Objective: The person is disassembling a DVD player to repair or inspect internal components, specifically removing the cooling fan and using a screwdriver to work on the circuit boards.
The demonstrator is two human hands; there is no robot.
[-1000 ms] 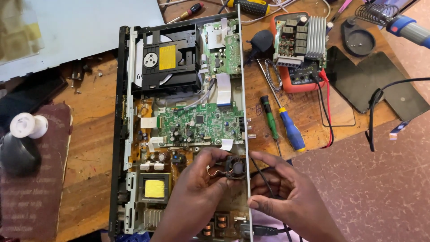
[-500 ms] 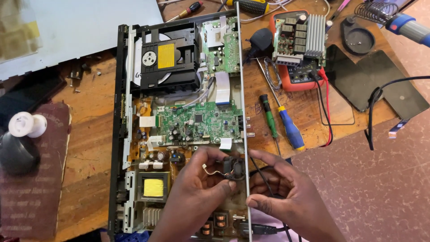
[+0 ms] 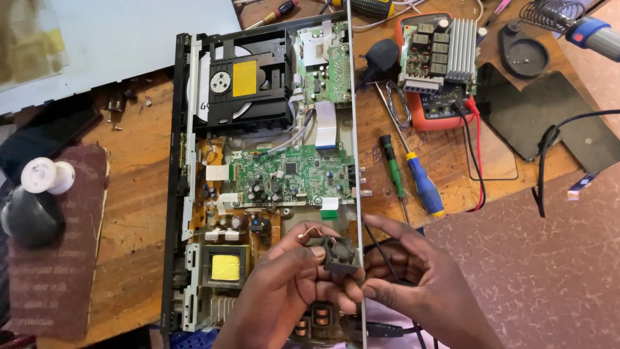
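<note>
An opened disc player [image 3: 184,194] lies on the wooden bench, its green circuit board [image 3: 294,174] and black disc drive [image 3: 242,84] exposed. Both of my hands hover over its near right corner. A small black square cooling fan [image 3: 340,252] sits between them, with a thin wire looping from its top. My left hand [image 3: 284,294] pinches the fan's left side with thumb and fingers. My right hand [image 3: 413,278] grips its right side, fingers curled toward the chassis edge. A black cable passes under my right hand.
A blue-and-yellow screwdriver [image 3: 423,184] and a green one [image 3: 392,168] lie right of the chassis. An orange multimeter [image 3: 439,106] carries a board with a heatsink [image 3: 442,55]. A dark tablet [image 3: 549,110] sits far right, sandpaper [image 3: 55,258] and a white spool [image 3: 48,176] at left.
Both hands have kept hold of the small fan and turned it slightly, with the wire loop now showing above it. Nothing else on the bench moved.
</note>
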